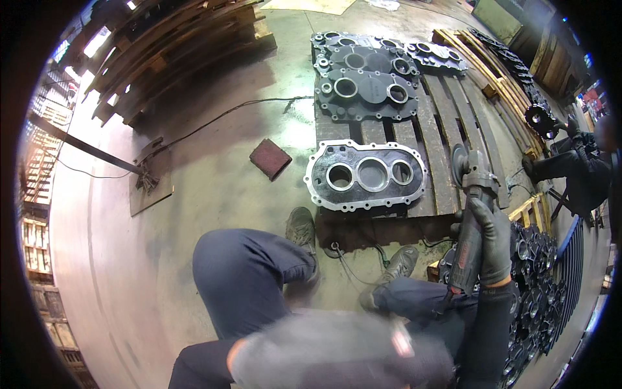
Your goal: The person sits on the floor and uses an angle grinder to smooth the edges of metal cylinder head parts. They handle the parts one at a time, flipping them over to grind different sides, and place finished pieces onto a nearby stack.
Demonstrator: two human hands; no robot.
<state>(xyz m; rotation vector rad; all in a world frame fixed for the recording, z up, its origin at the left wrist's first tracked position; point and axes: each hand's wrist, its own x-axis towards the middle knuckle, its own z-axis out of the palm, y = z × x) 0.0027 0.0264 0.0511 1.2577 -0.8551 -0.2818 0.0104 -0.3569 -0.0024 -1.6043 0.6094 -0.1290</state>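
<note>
The dark, slatted wooden pallet (440, 155) seems to serve as a low bench, bearing the metalwork on its boards. On its near end lies a black, oblong metal housing cover with a silver rim (356, 159), flat and rim up, probably so the edge can be reached all round. Over the pallet's near right edge is a long, dark angle grinder with a silver head (472, 243); its body is grasped by the grey-gloved right hand (495, 236), fingers wrapped round it, likely to keep the disc clear of the legs. Nearer than the pallet, the grey-gloved left hand (324, 350) is too blurred to tell what its fingers do.

Left beyond the pallet rises a stack of brown wooden pallets (194, 58); to its right sit a dark-clothed co-worker (580, 162) and piled black castings (534, 285). Dark grey metal covers (374, 87) crowd its far end, limiting space. Left of it lie a thin black cable (240, 102), which could snag a foot, and a square, reddish-brown pad (271, 159)
</note>
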